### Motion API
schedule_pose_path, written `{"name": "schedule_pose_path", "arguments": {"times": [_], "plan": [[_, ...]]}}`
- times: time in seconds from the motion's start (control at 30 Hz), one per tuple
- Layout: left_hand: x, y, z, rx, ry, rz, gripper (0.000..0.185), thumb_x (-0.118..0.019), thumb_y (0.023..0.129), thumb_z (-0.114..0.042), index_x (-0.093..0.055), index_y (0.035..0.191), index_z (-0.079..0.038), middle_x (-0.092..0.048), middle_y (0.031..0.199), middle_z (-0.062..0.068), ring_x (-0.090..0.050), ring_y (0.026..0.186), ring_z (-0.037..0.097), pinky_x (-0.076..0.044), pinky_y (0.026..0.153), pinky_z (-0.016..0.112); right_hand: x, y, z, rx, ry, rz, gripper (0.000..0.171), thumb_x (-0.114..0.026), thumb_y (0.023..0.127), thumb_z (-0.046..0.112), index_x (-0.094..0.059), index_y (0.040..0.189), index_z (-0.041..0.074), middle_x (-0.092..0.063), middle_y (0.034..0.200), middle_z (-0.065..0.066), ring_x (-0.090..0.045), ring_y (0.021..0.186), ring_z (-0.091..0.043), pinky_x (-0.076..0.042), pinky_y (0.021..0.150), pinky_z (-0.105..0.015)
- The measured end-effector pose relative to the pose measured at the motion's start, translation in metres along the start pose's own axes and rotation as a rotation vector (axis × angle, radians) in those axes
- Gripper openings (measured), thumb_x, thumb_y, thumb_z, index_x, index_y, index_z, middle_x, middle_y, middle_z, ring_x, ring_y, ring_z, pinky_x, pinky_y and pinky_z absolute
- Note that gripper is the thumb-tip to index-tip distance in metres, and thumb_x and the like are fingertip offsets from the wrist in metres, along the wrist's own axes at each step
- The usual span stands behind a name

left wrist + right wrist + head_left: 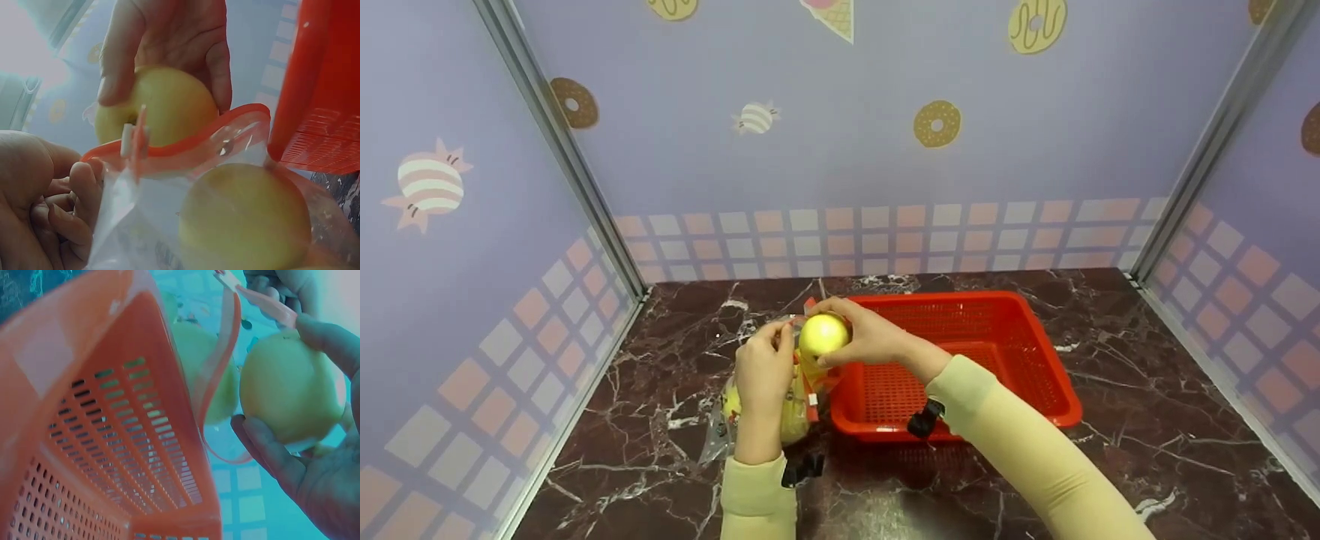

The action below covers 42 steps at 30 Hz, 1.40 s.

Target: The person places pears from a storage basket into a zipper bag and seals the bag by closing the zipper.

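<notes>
A yellow-green apple (pixel 823 336) is gripped in my right hand (pixel 870 335), thumb on one side and fingers on the other. It sits right at the mouth of a clear plastic zip bag (pixel 185 149) with a red rim and a white slider. The rim is pinched by my left hand (pixel 763 369), whose fingers curl at the bag's edge in the left wrist view. Through the film another apple (pixel 244 219) shows inside the bag. In the head view, more pale fruit lies low in the bag, partly hidden by the left hand.
A red perforated plastic basket (pixel 1039 352) stands just right of the bag, its left wall close beside it. Both rest on a dark marbled tabletop (pixel 652 465). Patterned panels (pixel 840 165) enclose the back and sides.
</notes>
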<state>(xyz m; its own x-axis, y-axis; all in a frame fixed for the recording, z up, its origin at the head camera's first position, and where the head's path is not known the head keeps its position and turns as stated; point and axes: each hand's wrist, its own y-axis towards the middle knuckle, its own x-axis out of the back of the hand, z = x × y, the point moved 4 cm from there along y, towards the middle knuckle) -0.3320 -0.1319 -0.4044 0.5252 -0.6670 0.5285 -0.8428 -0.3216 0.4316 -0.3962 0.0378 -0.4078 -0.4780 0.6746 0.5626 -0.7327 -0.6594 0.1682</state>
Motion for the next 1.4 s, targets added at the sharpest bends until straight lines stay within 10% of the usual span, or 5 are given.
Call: {"name": "schedule_pose_path", "arguments": {"times": [0.4, 0.77, 1.4], "plan": [[0.003, 0.0, 0.0, -0.007, -0.026, -0.053, 0.021, -0.064, 0.099, -0.018, -0.079, 0.105, -0.005, -0.072, 0.076, 0.011, -0.063, 0.064, 0.027, -0.052, 0.061, 0.042, -0.021, -0.009, 0.009, -0.05, -0.025, -0.165, 0.065, -0.089, 0.08, 0.02, -0.056, 0.136, 0.016, -0.051, 0.135, -0.017, -0.058, 0.113, -0.027, -0.056, 0.094, -0.043], [0.003, -0.001, -0.001, -0.038, -0.038, -0.053, 0.02, -0.063, 0.1, -0.015, -0.079, 0.103, -0.004, -0.067, 0.068, 0.009, -0.054, 0.055, 0.019, -0.044, 0.054, 0.032, -0.022, -0.004, 0.008, -0.193, 0.06, -0.176, 0.061, -0.086, 0.082, 0.02, -0.055, 0.134, 0.013, -0.059, 0.133, -0.015, -0.063, 0.106, -0.023, -0.057, 0.088, -0.037], [0.011, -0.003, -0.003, -0.108, -0.071, -0.176, 0.018, -0.066, 0.098, -0.013, -0.079, 0.102, -0.001, -0.07, 0.069, 0.012, -0.058, 0.057, 0.025, -0.049, 0.057, 0.04, -0.025, -0.011, 0.019, -0.083, -0.043, -0.051, 0.082, -0.078, 0.091, 0.018, -0.033, 0.16, 0.009, -0.045, 0.159, -0.013, -0.068, 0.111, -0.029, -0.058, 0.093, -0.042]]}}
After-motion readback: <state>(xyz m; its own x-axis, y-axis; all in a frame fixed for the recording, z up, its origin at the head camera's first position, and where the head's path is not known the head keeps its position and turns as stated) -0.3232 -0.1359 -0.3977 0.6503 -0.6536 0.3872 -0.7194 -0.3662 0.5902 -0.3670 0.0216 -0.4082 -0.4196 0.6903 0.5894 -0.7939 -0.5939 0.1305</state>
